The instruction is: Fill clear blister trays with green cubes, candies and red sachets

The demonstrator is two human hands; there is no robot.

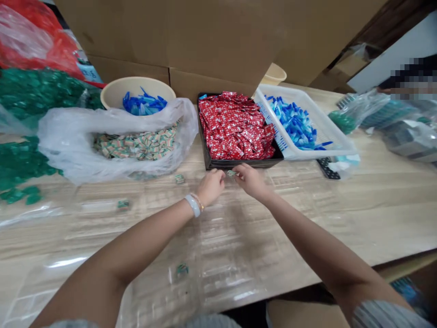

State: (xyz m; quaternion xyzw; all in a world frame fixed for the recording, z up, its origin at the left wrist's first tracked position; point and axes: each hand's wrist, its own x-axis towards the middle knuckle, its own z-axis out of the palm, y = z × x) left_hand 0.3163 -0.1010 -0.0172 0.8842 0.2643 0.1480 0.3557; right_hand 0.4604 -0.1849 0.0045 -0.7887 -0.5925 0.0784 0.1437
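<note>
Both hands met just in front of the black tray (239, 162) of red packets (235, 130). The left hand (210, 186) and right hand (251, 180) pinched a small green-and-white packet (231, 173) between their fingertips. Its long axis seemingly ran left to right, though blur hid which way it faced.

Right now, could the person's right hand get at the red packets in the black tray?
Probably yes. The right hand sits just in front of the black tray, whose top is open, and nothing lies between it and the red packets.
</note>
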